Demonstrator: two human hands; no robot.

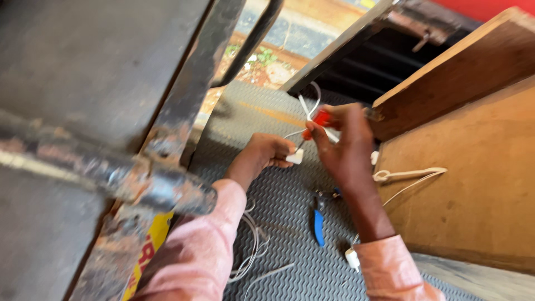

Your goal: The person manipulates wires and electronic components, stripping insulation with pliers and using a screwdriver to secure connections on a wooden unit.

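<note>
Both hands were up near the middle of the view, working close together over the ribbed grey mat [290, 189]. The left hand [271, 153] was curled, its fingers pressed together around a small white plug piece [295, 157] poking out at its 3 o'clock side. Right beside it, at about 2 o'clock, the right hand [348, 145] had its fingertips pinching a red-handled tool [317, 121], likely a small screwdriver, though blur made the tip hard to read; the tool slanted down toward the white piece and looked to meet it. A thin white cable [310, 103] looped up from between the hands toward 12 o'clock. Down at 6 o'clock from the right hand lay blue-handled pliers [318, 223] flat on the mat, well apart from both hands. Just at the right sleeve's cuff, at 5 o'clock, sat another white plug [352, 259]. More white cable [251, 245] lay in loose coils on the mat beside the left forearm. Over at 3 o'clock, a bundled white cord [407, 174] rested on a brown wooden board [473, 195], its tied end just beside the right wrist. A rusty dark metal bar [100, 167] crossed the view at 9 o'clock, and both sleeves were pink.
</note>
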